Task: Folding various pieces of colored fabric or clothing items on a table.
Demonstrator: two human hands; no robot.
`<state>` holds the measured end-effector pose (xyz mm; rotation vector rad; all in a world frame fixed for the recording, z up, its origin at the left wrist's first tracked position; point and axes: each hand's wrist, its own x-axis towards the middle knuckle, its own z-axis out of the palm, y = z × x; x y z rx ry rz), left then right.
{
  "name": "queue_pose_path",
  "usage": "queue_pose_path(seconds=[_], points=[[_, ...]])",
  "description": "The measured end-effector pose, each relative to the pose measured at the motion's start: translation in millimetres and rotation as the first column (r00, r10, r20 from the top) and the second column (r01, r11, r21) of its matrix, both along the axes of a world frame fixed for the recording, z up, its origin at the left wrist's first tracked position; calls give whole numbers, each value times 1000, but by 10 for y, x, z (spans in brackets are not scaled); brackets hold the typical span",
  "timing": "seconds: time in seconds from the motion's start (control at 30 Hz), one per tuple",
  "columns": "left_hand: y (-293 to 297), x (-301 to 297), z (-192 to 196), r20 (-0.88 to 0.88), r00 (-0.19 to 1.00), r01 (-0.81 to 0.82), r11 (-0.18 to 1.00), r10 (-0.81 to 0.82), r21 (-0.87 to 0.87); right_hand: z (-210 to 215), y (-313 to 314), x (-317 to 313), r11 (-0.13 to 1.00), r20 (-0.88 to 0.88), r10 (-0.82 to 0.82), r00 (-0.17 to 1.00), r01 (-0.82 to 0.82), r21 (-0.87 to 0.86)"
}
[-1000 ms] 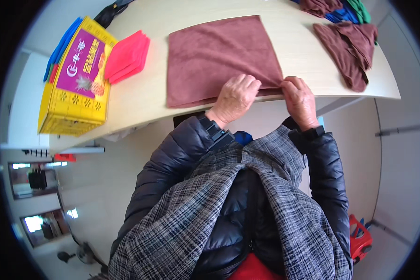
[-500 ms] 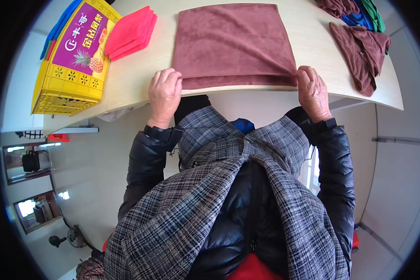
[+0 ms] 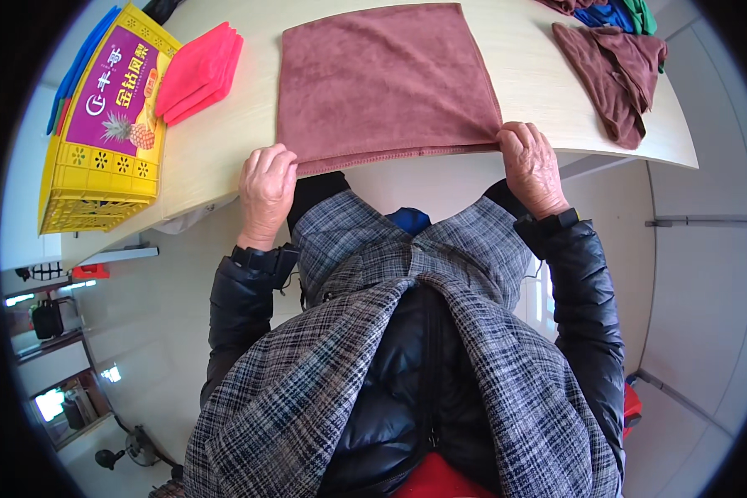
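Plaid coat: a grey check garment (image 3: 299, 373) fills the lower middle, worn over a black padded jacket (image 3: 378, 398).
Left forearm: the left sleeve (image 3: 239, 311) rises steeply from below, nearly upright, a black band (image 3: 261, 259) at the wrist.
Right forearm: the right sleeve (image 3: 591, 307) slants up and inward, also banded at the wrist.
Left hand: back upward, knuckles bent, the left hand (image 3: 267, 187) has its fingers curled together, pinching the near left corner of the brown towel (image 3: 390, 83); the thumb is mostly hidden.
Right hand: set slightly higher in view, the right hand (image 3: 529, 164) tilts inward, fingers bent and pinching the near right corner.
Brown towel: spread flat between the hands, its stitched near edge along the front of the pale table (image 3: 216, 153).
Yellow crate: the crate (image 3: 100, 178) stands at the table's left end.
Pink cloths: a folded stack (image 3: 199, 75) lies just beside the crate.
Crumpled brown cloth: a loose heap (image 3: 618, 79) at the right.
Far right: blue cloth (image 3: 603, 15) and green cloth (image 3: 641, 17) bunched together.
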<state>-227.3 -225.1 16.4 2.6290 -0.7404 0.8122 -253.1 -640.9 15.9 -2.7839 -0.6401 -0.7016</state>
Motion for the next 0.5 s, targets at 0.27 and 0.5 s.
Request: queue_pose_path(seconds=[0.27, 0.5], points=[[53, -79, -1, -76, 997, 9, 999, -11, -32, 82, -9, -3, 992, -76, 17, 997, -8, 124], [118, -126, -10, -149, 989, 3, 999, -8, -35, 139, -26, 48, 996, -120, 63, 991, -55, 72]])
